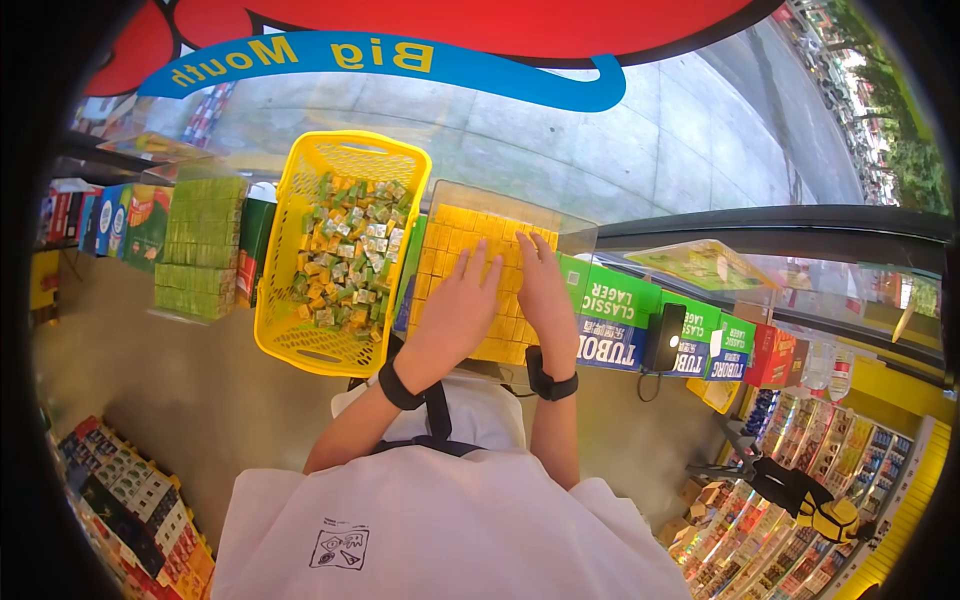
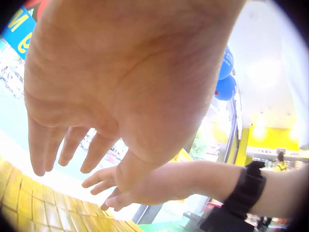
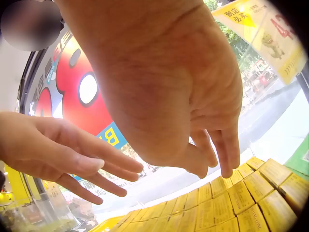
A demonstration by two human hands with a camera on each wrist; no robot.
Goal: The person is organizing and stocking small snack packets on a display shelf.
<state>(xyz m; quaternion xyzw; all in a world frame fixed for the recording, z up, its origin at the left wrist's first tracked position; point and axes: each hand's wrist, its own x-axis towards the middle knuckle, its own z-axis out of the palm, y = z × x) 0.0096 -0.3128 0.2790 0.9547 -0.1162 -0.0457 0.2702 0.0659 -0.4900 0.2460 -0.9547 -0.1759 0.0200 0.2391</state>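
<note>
Small yellow boxes (image 1: 455, 232) lie packed edge to edge in rows inside a clear tray (image 1: 578, 236), in front of me in the head view. Over the middle of the rows is my left hand (image 1: 458, 318), fingers fairly straight and slightly spread, holding nothing. Beside it, my right hand (image 1: 546, 292) reaches over the right part of the rows, its fingers loosely bent. The right wrist view has the right fingertips (image 3: 227, 171) close to the tops of the yellow boxes (image 3: 241, 195). In the left wrist view, the left palm (image 2: 116, 82) faces the camera with the fingers extended.
To the left stands a yellow basket (image 1: 283, 215) holding many small green, yellow and silvery wrapped pieces (image 1: 350, 250). Farther left is a stack of green packs (image 1: 203, 220). Tuborg cartons (image 1: 610, 338) and a black device (image 1: 667, 337) stand right, along a window. Stocked shelves (image 1: 835, 430) fill the lower right.
</note>
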